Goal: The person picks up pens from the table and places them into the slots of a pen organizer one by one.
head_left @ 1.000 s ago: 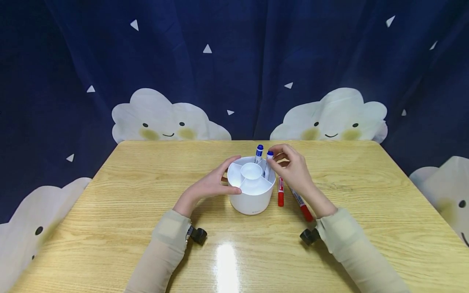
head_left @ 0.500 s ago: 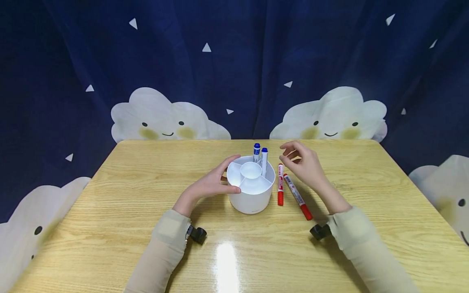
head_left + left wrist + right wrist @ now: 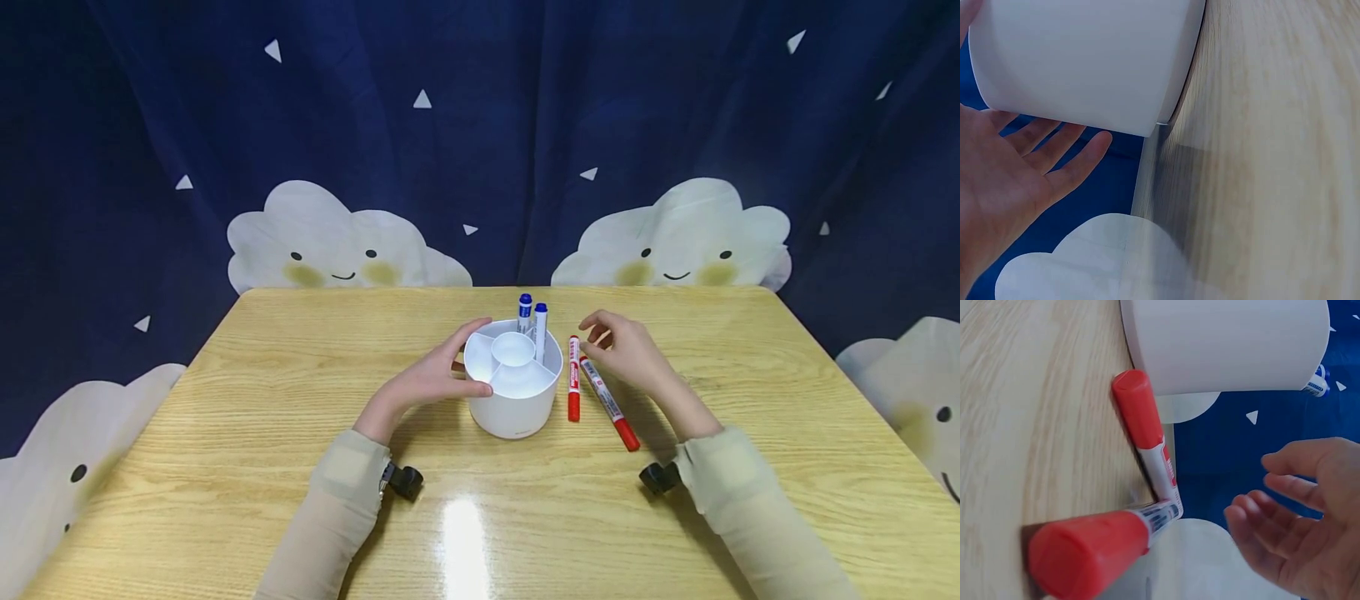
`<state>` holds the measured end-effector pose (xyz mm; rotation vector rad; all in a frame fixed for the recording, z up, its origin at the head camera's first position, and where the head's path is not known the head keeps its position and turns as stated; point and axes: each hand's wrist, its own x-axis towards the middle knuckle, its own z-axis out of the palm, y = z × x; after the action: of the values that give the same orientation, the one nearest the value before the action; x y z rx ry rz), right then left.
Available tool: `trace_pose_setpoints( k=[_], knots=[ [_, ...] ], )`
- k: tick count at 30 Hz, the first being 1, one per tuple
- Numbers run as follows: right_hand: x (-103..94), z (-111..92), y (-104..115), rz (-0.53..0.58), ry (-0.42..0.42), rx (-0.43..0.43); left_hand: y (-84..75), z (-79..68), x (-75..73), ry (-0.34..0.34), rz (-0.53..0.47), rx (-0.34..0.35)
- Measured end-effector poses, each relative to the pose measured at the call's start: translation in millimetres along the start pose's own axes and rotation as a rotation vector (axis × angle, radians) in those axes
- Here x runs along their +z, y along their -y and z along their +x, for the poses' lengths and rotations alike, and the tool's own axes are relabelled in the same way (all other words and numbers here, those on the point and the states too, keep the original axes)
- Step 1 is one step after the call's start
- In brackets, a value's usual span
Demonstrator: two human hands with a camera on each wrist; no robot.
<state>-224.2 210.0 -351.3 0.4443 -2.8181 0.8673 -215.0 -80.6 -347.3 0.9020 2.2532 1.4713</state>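
Observation:
A round white pen holder [image 3: 514, 417] with several compartments stands on the table in the head view. My left hand [image 3: 423, 385] grips it from the left, thumb on the front of the rim and fingers round the far side. Two blue-capped markers [image 3: 541, 329] stand upright in its right rear compartment. To its right lie two red-capped markers, one straight [image 3: 574, 379] and one slanted [image 3: 609, 404]. My right hand [image 3: 622, 346] hovers by their far ends with loosely bent fingers, holding nothing. The right wrist view shows a gap between its fingers and the red-capped markers [image 3: 1138, 412].
The wooden table [image 3: 300, 358] reaches back to a dark blue curtain [image 3: 480, 150] with white clouds and triangles. Light glares off the table's near part. Small black cameras [image 3: 405, 482] sit at both wrists.
My right hand has let go of a blue-capped marker, which now stands in the holder. It has moved right and then lower, towards the red-capped markers. My left hand stays put.

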Motion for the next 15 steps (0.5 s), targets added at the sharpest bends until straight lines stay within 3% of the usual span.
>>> trace_pose_setpoints(
  k=[6,15],
  knots=[
    [4.1,0.2,-11.9,-0.052,0.070,0.049,-9.3,-3.0,0.0,0.007,0.007,-0.002],
    [8.1,-0.5,-17.0,-0.078,0.140,0.141,-7.1,-2.2,-0.3,0.007,0.007,0.010]
  ],
)
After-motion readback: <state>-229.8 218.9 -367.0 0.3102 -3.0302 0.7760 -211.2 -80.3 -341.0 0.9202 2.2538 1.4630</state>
